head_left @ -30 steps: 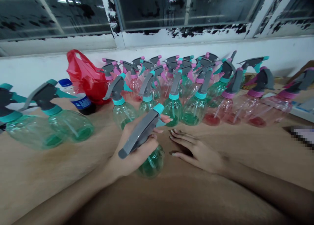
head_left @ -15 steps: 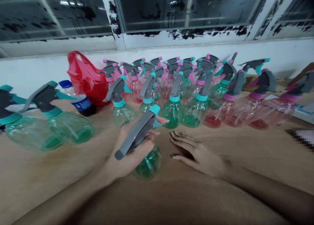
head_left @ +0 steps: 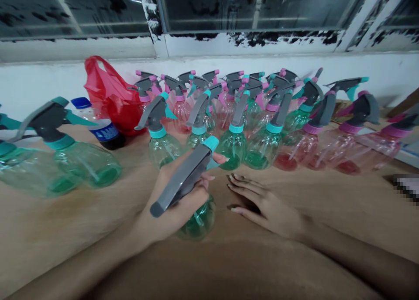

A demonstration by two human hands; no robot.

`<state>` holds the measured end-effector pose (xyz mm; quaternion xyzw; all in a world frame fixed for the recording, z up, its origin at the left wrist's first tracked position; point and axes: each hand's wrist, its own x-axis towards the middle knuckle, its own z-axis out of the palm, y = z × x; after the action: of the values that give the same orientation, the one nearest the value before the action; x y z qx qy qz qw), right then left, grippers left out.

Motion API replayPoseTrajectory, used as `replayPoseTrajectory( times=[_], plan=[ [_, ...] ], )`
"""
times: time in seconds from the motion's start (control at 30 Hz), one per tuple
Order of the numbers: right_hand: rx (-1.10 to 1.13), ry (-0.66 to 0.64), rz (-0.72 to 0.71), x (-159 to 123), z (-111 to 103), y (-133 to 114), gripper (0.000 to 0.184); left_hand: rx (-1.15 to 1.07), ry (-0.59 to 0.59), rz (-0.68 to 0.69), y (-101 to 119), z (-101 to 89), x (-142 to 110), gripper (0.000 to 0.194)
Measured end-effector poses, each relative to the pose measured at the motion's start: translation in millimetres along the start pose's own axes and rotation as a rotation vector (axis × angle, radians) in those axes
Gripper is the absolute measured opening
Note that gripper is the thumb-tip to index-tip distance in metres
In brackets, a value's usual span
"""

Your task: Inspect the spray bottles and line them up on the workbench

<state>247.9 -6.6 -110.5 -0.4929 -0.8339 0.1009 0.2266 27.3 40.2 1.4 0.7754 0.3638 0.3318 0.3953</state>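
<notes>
My left hand [head_left: 170, 204] is wrapped round the neck of a green spray bottle [head_left: 196, 217] with a grey trigger head and teal nozzle [head_left: 183, 178]. The bottle stands on the brown table [head_left: 65, 230], tilted a little toward me. My right hand [head_left: 265, 204] lies flat on the table just right of the bottle, fingers stretched out and holding nothing. Behind both hands stand several green spray bottles [head_left: 235, 138] in a row.
Several pink spray bottles [head_left: 343, 138] crowd the back and right. Two green bottles [head_left: 81, 156] lie at the left. A red plastic bag [head_left: 111, 99] and a blue-capped bottle [head_left: 98, 125] sit near the white wall. A blurred patch [head_left: 407, 184] is at the right edge.
Hands and the held bottle stay almost still; the bottle shifted slightly left. The view has dipped a little.
</notes>
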Motion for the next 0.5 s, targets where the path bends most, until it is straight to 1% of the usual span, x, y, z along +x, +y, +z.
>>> replayPoseTrajectory(
  times=[0.1,0.2,0.37,0.5],
  plan=[
    [-0.010,-0.010,0.003,0.2,-1.0,-0.4,0.053,-0.011,0.003,0.013,-0.2,0.8,0.4,0.040],
    [-0.001,0.007,0.000,0.5,-1.3,-0.7,0.051,-0.021,0.005,0.008,-2.4,1.4,-1.5,0.042],
    [0.010,0.027,-0.022,0.7,-0.4,-0.6,0.047,-0.014,0.011,0.014,-0.9,1.2,-4.7,0.036],
    [-0.004,0.017,-0.021,0.8,-0.3,-0.8,0.047,0.000,0.003,0.011,3.3,0.3,-4.2,0.035]
  ],
)
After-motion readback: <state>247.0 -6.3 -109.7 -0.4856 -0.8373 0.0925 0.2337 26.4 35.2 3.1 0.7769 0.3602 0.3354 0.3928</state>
